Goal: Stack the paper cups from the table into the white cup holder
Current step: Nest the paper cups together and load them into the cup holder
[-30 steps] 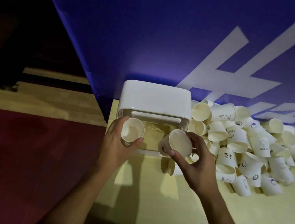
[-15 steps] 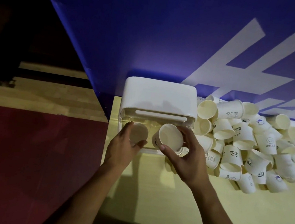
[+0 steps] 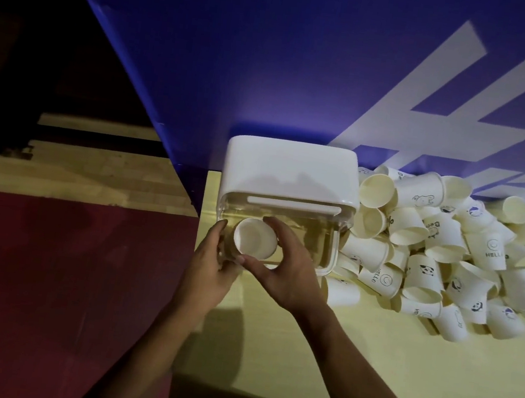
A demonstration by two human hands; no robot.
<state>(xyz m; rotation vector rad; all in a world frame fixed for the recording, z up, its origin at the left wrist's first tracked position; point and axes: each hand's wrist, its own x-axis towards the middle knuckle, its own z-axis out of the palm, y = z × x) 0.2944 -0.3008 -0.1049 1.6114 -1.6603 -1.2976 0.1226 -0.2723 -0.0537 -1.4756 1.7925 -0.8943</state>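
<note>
The white cup holder (image 3: 290,175) stands at the table's back left, with a clear front compartment (image 3: 315,241). In front of its left side I hold nested paper cups (image 3: 254,239), mouth facing me. My right hand (image 3: 285,268) grips the inner cup's rim with thumb and fingers. My left hand (image 3: 214,259) wraps the outer cup from the left; most of that cup is hidden. A large pile of loose paper cups (image 3: 440,250), some printed with pandas or "HELLO", lies to the holder's right.
A blue wall panel with white lettering (image 3: 303,71) rises directly behind the holder and pile. The pale yellow table (image 3: 367,360) ends just left of the holder; beyond its edge lies red and wooden floor (image 3: 63,273).
The two cups, held apart in separate hands before, have come together: my right hand moved left and slid its cup into the one in my left hand.
</note>
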